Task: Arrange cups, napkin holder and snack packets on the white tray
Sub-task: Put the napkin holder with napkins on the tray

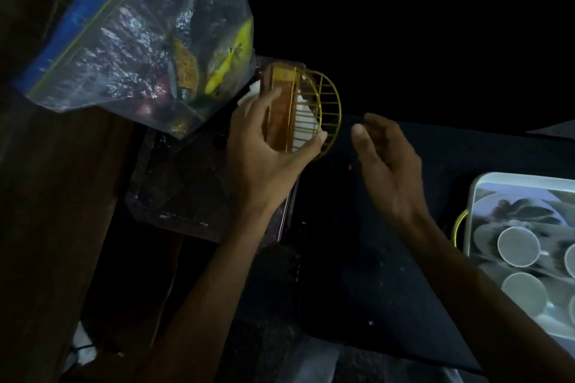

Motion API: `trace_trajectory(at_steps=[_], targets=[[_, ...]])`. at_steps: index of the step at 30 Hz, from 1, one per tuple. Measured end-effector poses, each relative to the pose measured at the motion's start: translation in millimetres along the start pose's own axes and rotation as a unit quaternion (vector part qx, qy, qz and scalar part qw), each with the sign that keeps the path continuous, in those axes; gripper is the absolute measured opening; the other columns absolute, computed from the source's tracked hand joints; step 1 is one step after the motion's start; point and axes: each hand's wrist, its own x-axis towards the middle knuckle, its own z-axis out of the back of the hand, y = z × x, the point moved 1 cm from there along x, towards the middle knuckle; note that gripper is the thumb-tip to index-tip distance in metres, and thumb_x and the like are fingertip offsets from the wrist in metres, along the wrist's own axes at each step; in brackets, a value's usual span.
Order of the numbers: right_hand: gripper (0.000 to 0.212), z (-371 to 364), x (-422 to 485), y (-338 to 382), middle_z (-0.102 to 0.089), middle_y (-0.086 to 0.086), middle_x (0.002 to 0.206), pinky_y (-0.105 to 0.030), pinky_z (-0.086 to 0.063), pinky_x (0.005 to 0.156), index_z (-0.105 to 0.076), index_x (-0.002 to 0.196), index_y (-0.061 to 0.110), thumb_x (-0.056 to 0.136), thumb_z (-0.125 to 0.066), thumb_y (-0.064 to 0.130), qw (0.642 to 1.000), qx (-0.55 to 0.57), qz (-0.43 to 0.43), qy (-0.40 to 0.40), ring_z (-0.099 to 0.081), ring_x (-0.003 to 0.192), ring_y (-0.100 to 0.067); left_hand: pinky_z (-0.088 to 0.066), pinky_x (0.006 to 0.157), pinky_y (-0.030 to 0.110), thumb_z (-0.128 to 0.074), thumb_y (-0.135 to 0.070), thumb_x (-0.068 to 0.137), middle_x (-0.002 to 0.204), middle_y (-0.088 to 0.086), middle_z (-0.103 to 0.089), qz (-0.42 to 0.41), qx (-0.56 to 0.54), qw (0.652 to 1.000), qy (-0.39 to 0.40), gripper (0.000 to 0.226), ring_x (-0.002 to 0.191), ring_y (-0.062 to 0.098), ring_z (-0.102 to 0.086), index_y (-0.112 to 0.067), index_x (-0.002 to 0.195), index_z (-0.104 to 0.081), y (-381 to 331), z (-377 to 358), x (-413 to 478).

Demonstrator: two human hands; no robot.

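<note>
Reaching up from the bottom of the view, two bare forearms cross a dark, dimly lit surface. At the right edge, nearest of the things, sits the white tray point(476, 196), its rim pale against the dark top, with a gold wire handle showing on its left side; several cups point(518, 250) stand in it mouth-up, and the tray's printed base is blurred. Farther on, the right hand point(387, 162) hangs in the air with fingers loosely spread and curled, gripping nothing, its thumb pointing toward the napkin holder and apart from it. Level with it, the left hand point(264, 149) is closed around the napkin holder point(305, 109), a gold wire frame with a half-round side, thumb on the near wooden-looking base and fingertips on the lower wire edge; white napkins show between the wires. The holder is lifted over a dark tray-like object, well left of the white tray. Beyond and to the left, a clear zip bag point(133, 37) with a blue seal strip holds snack packets point(230, 65), yellow and brown ones visible through the plastic.
</note>
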Motion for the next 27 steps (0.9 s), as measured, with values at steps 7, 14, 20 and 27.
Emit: trace_trajectory(at_steps=[7,14,20,27], targets=[[0.039,38,-32,2,-0.072,0.007,0.116,-0.030,-0.058,0.087,-0.062,0.127,0.022,0.095,-0.055,0.043,0.982,0.122,-0.042,0.135,-0.069,0.106,-0.007,-0.058,0.073,0.015,-0.084,-0.017,0.080,0.116,-0.016,-0.075,0.168,-0.242,0.952,0.080,0.061,0.106,-0.002,-0.071,-0.025,0.136,-0.060,-7,-30,-69],[0.030,97,-61,-24,-0.074,0.000,0.114,-0.048,-0.055,0.094,-0.065,0.125,0.022,0.097,-0.059,0.031,0.972,0.170,-0.100,0.132,-0.071,0.106,-0.017,-0.056,0.077,0.012,-0.081,-0.012,0.083,0.115,-0.022,-0.074,0.188,-0.258,0.941,0.110,0.060,0.107,-0.002,-0.070,-0.026,0.137,-0.058,-33,-75,-125],[0.026,159,-81,-44,-0.075,0.001,0.110,-0.049,-0.056,0.093,-0.067,0.122,0.023,0.099,-0.057,0.029,0.982,0.144,-0.098,0.078,-0.071,0.105,-0.018,-0.056,0.096,0.029,-0.081,-0.024,0.081,0.135,-0.009,-0.067,0.200,-0.262,0.937,0.116,0.063,0.125,0.006,-0.063,-0.031,0.139,-0.057,-75,-123,-166],[0.024,252,-107,-61,-0.075,0.007,0.103,-0.027,-0.059,0.079,-0.070,0.118,0.028,0.097,-0.058,0.035,0.993,0.088,-0.082,-0.013,-0.070,0.097,-0.007,-0.051,0.092,0.010,-0.054,-0.050,0.097,0.131,-0.024,-0.067,0.181,-0.300,0.914,0.206,0.045,0.121,-0.009,-0.060,-0.032,0.138,-0.059,-147,-191,-212]])
